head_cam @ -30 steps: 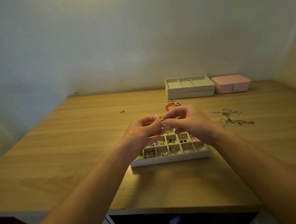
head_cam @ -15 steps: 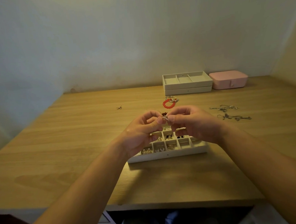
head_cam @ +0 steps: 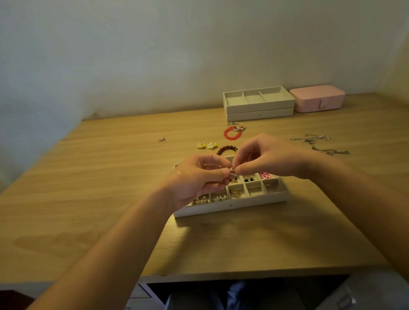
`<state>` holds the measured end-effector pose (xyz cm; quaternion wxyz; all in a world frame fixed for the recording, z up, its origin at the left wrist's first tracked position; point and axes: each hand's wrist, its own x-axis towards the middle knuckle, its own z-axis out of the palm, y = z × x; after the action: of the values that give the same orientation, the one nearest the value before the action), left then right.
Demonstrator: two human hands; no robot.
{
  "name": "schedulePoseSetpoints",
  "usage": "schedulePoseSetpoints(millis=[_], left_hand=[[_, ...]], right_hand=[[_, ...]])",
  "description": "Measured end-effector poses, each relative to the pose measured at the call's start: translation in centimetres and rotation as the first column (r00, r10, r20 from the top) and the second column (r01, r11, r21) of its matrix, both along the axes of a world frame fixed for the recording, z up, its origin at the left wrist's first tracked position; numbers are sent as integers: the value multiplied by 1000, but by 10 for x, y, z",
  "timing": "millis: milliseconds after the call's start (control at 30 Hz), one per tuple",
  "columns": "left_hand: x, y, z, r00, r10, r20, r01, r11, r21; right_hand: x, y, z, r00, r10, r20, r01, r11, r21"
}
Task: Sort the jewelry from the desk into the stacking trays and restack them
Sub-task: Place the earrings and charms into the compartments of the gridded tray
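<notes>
**While Both Hands Pinch One Tiny Piece, the Tray Waits Below**

Where the two hands meet, a small silver piece (head_cam: 233,174) is held between them. The left hand (head_cam: 200,180) has its fingers curled in, and its thumb and first finger pinch one side of the piece. The right hand (head_cam: 267,158) pinches the other side the same way. Both pinches look tight, with no gap to see. The piece is up in the air, just above the middle of the divided tray (head_cam: 229,204). It is too small to tell just what it is. It may be an earring.

I think it will be very light and thin. It looks like shiny metal, so it could slip out of the fingers and bounce away. Thin wire can bend, so a soft pinch is best. I would hold it by its firmest part, not by any bit that dangles.

Many little boxes in the tray hold pieces.

On the desk (head_cam: 82,185) behind the hands lie a brown bead bracelet (head_cam: 225,149), two yellow earrings (head_cam: 206,145) and a red bracelet (head_cam: 232,133). Off to the right lie silver chains (head_cam: 316,142). A tiny piece (head_cam: 162,139) lies alone to the left. At the back sit two stacked trays (head_cam: 259,114), with a pink box (head_cam: 318,99) just beside them.

No name, label or writing can be read on anything.
</notes>
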<state>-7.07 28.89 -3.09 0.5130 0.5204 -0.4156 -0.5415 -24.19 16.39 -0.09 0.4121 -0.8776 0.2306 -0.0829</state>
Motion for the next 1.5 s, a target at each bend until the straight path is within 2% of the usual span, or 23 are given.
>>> schedulePoseSetpoints(millis=[133,233,400,567,1233,1500], left_hand=[[-1,-2,-3,999,-6,-52,7,1000,31],[-3,-3,-5,1000,20,-14,-19,998,56],[-5,-4,-3,954,161,253,-171,985,18],[-3,-2,-3,884,267,383,-267,962,-52],[-10,1,-5,853,338,398,-304,941,-148],[-10,2,-8,844,345,412,-306,939,-159]], right_hand=[[0,-3,-3,1000,26,-4,-26,999,-37],[-1,-3,-4,999,44,-14,-45,996,-73],[-1,-3,-13,995,35,-97,-50,985,-166],[-1,0,-22,985,44,-165,-77,976,-202],[7,11,-28,974,51,-220,-139,902,-409],[9,2,-26,961,66,-269,-162,921,-354]])
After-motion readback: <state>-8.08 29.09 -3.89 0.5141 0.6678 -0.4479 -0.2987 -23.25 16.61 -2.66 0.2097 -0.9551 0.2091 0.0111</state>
